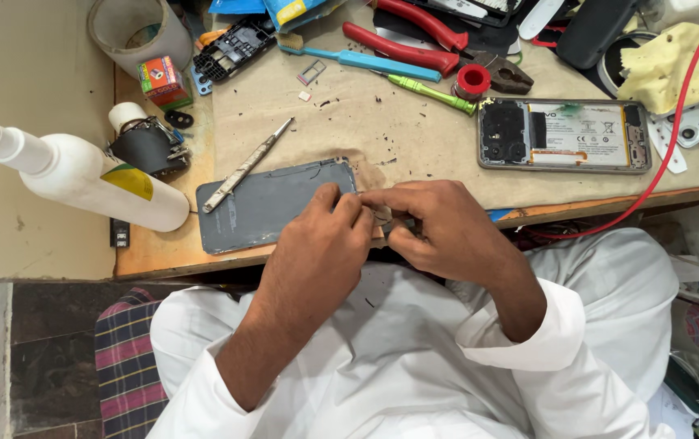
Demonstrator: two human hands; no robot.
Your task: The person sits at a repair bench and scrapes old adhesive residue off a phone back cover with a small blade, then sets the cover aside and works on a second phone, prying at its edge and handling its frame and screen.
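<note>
White plastic comes first on the left: a squeeze bottle (81, 175) lies on its side at the edge of the tabletop (414, 138), with a roll of black tape (150, 146) just beside it. Next to them I see a dark grey phone back cover (264, 203), flat near the front edge, and a thin metal pry tool (248, 165) rests across its upper left corner.

My left hand (321, 244) touches the right end of this cover, and its fingers are pinched closed on a small part (383, 215). My right hand (439, 228) meets it from the other side, also closed in a pinch on the same piece. The part is tiny, greyish and mostly hidden between the fingertips, so I cannot tell exactly what it is. It is held just over the front edge of the tabletop, between cover and lap.

I judge the work is somewhere in the middle: the cover is already off, and the opened phone (565, 136) lies well apart on the right with its inside showing, not yet closed. Above it are red-handled pliers (439, 49), a blue toothbrush (365, 58), a green screwdriver (431, 92), and a red cable (675, 130) crosses the phone's right end.
</note>
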